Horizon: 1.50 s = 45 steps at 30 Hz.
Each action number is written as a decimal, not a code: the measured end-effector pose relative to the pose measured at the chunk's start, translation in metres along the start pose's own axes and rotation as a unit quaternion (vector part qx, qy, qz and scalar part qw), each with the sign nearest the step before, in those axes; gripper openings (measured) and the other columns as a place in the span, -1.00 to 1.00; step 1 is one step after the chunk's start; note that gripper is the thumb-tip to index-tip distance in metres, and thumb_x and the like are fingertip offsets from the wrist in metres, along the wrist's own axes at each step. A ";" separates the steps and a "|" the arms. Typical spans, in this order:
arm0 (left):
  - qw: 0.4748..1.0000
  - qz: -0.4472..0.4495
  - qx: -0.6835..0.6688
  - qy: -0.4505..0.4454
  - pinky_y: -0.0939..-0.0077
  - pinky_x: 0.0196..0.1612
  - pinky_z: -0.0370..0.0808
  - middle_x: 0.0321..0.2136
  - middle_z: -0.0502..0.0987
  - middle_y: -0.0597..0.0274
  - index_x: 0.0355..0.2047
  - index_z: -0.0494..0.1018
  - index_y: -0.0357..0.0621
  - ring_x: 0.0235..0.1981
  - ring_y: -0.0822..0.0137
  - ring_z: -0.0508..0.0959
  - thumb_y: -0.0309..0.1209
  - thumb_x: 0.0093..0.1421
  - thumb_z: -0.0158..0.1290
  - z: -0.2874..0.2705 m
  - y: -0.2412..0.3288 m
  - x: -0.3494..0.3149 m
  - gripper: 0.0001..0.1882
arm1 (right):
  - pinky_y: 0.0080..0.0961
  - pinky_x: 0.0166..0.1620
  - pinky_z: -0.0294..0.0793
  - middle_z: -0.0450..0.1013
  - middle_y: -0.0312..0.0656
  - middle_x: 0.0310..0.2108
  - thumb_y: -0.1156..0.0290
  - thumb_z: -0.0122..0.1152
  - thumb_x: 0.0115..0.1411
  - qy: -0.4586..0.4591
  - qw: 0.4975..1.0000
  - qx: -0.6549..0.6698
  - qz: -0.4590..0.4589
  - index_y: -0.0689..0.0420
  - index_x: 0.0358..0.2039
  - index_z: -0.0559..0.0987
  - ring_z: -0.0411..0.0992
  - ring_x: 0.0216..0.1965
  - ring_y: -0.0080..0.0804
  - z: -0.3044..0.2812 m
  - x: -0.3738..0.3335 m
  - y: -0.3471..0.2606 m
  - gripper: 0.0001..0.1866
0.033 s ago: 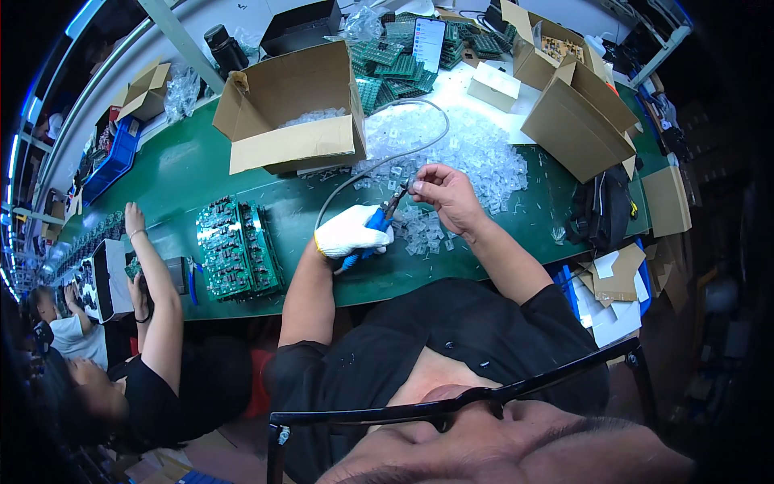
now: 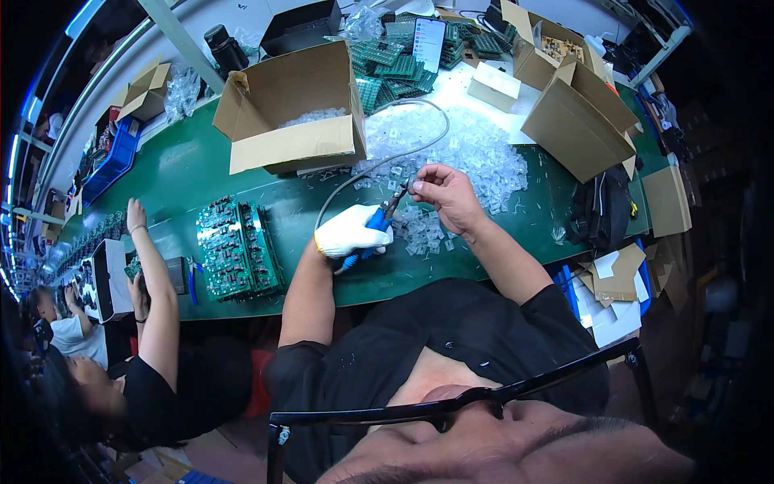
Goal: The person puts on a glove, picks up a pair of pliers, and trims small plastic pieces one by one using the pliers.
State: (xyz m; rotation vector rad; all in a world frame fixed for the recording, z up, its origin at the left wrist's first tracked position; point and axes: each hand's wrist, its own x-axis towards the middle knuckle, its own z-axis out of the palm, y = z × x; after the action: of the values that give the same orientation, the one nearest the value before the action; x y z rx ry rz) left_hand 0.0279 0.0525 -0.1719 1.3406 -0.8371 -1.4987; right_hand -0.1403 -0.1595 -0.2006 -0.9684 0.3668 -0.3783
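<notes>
My left hand [image 2: 353, 232], in a white knit glove, is closed around a pair of blue-handled nippers [image 2: 377, 219]. Their dark jaws point up and to the right, toward my other hand. Bare and pinched, my right hand [image 2: 446, 194] has thumb and forefinger at the jaw tips on a small piece, too small to make out. Beyond and beneath both hands spreads a heap of small clear plastic pieces [image 2: 468, 149], with a smaller cluster [image 2: 423, 230] just below the right hand. A grey hose [image 2: 372, 168] loops from the heap toward my gloved wrist.
An open cardboard box [image 2: 298, 149] with clear pieces stands at the far left. Stacked green circuit boards [image 2: 238, 248] lie left of my arm, more boards [image 2: 395, 68] at the back. A phone [image 2: 429, 44] leans there. Cardboard boxes [image 2: 576, 121] stand right. A co-worker's arm [image 2: 157, 274] reaches in at left.
The co-worker's raised hand at the left has shifted slightly. My own hands and the nippers show no visible movement.
</notes>
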 end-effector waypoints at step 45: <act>0.996 0.035 -0.001 0.080 0.51 -0.26 0.53 -0.37 0.60 0.35 0.12 0.58 -0.21 -0.41 0.49 0.59 -0.29 0.23 0.35 -0.006 -0.002 0.004 -0.52 | -0.15 0.00 0.62 0.60 -0.06 -0.17 0.45 0.40 0.18 -0.017 0.727 -0.668 -0.158 0.13 -0.08 0.73 0.62 -0.13 0.04 -0.022 0.018 0.008 -0.73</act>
State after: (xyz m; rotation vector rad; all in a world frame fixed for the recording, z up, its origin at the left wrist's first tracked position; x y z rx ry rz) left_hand 0.0331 0.0501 -0.1762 1.3949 -0.7733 -1.3190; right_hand -0.1333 -0.1797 -0.2211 -2.4954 0.4270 -0.3776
